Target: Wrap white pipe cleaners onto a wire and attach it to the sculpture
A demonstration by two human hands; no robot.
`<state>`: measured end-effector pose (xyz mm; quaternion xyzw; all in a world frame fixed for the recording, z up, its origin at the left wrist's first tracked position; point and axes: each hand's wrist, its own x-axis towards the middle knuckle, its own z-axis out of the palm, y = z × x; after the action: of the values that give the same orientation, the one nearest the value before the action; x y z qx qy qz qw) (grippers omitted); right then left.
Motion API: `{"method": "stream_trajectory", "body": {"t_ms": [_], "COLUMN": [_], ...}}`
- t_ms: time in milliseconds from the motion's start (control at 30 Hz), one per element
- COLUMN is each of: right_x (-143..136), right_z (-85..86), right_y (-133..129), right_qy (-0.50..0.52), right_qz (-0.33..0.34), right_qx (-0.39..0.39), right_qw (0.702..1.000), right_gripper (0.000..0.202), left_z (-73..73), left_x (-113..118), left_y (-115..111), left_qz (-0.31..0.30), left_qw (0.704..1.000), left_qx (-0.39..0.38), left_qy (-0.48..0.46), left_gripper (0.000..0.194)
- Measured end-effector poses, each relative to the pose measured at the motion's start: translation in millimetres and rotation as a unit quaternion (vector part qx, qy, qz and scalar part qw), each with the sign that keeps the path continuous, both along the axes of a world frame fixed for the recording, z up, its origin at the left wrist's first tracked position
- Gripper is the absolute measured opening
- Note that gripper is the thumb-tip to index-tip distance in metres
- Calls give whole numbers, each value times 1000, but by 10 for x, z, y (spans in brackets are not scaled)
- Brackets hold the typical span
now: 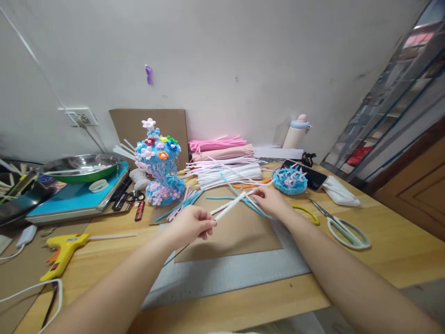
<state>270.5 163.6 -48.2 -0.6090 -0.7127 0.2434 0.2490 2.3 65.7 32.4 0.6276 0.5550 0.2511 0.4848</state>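
Two hands work over the middle of the frame. The left hand point(191, 225) has its fingers pinched around the near end of a white fuzzy stem point(230, 206), which slants up to the right at the centre. The right hand point(273, 200) has its fingers bunched just beside the stem's far end (whether they grip it, I cannot tell).

Below them lies one brown card point(236, 239) on one grey mat point(222, 276), on the wooden tabletop point(392, 232). Three stacked bundles of stems sit above centre: pink point(217, 144), peach point(222, 154) and white point(229, 174). Two blue fuzzy pieces flank the hands, a tall flowered one point(162, 155) at centre left and a low round one point(290, 180) at centre right. There are two pairs of scissors, the large pale-handled one point(347, 232) at right and the small black-handled one point(135, 196) at left, plus one yellow glue gun point(66, 250) at lower left.

The loose stems around the hands overlap too much to count. The left edge cuts off a dark bowl point(34, 197), the lower edge crops both forearms, and the rack point(392, 88) at upper right is blurred (its contents hard to make out).
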Motion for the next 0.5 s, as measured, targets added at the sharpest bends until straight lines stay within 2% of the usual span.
{"method": "stream_trajectory", "body": {"t_ms": [67,200,333,500], "right_x": [8,-108,-333,-588], "right_z": [-21,-37,-32,-31], "right_y": [110,357,582,773], "right_qy": [-43,-102,-144,-200], "right_qz": [6,32,86,110], "right_qx": [10,49,97,117], "right_qw": [999,993,981,966], "right_gripper": [30,29,28,29], "left_z": [-84,-78,-182,-383], "left_x": [40,112,147,27], "left_y": [-41,-157,-271,-319], "left_qz": [-16,-33,-40,-20], "left_qw": [997,978,959,937], "left_qx": [32,126,191,259], "left_qy": [65,164,205,232], "left_gripper": [19,16,22,24]}}
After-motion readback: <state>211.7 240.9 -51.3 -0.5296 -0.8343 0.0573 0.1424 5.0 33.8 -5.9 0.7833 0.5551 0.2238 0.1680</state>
